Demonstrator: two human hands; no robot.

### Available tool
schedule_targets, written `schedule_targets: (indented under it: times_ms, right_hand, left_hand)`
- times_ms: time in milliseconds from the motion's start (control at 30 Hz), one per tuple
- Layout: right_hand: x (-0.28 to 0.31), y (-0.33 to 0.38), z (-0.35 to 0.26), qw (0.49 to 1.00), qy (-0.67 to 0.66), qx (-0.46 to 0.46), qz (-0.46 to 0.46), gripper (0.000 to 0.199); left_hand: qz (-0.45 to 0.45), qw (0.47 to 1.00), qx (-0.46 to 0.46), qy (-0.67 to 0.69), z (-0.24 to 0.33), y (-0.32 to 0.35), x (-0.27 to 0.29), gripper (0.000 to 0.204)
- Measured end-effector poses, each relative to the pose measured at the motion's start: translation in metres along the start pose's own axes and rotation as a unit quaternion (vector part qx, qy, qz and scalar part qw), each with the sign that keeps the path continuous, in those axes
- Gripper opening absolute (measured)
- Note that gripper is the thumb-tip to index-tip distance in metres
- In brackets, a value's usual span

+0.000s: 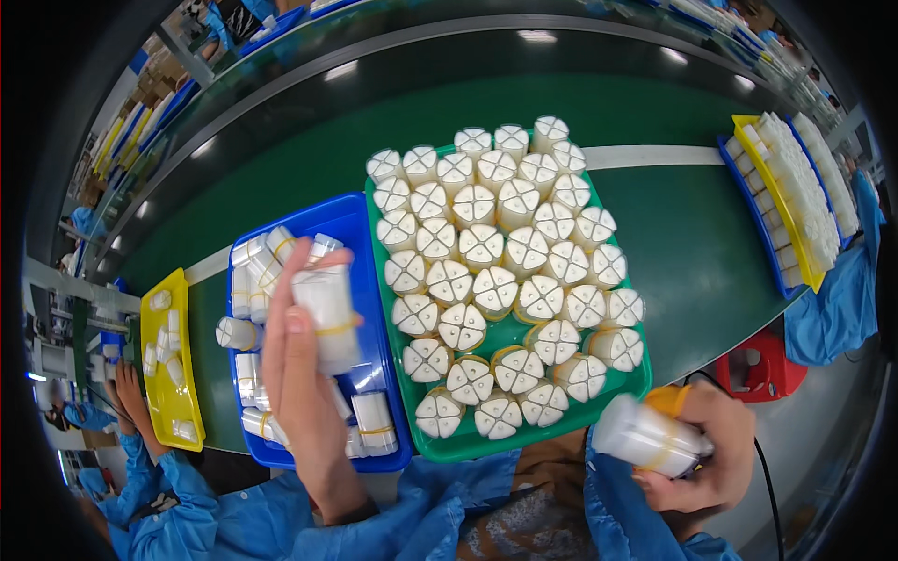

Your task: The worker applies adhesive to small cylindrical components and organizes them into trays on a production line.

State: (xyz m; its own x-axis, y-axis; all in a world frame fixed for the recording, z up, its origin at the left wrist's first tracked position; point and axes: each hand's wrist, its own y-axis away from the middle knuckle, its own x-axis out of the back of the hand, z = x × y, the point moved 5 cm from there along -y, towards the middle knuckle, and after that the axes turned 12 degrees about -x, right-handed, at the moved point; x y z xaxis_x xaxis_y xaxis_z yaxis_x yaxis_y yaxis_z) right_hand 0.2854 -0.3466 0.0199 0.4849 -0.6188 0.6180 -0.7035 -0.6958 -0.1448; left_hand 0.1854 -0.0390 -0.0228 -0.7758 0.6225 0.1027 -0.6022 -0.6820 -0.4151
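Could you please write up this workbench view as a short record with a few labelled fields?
left hand: holds a banded white bundle over the blue tray
right hand: grips another white bundle against an orange tool
green tray: packed with upright round bundles, each banded in yellow
blue tray contents: bundles lying on their sides
yellow tray: small white pieces, with a neighbour's hand beside it
surface: green conveyor belt
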Motion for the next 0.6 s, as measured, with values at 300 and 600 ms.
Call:
schedule_targets:
  times_ms: [300, 600]
  right_hand:
    - [-0.049, 0.011, 0.038, 0.987, 0.119, -0.108, 0.022, 0.053]
    - [-0.052, 0.003, 0.014, 0.968, 0.243, -0.061, -0.032, 0.042]
  left_hand:
    - [-0.011, 0.969, 0.089, 0.232, -0.003, 0.021, -0.047, 0.058]
    - [-0.047, 0.917, 0.167, 0.359, 0.015, 0.026, -0.064, 0.055]
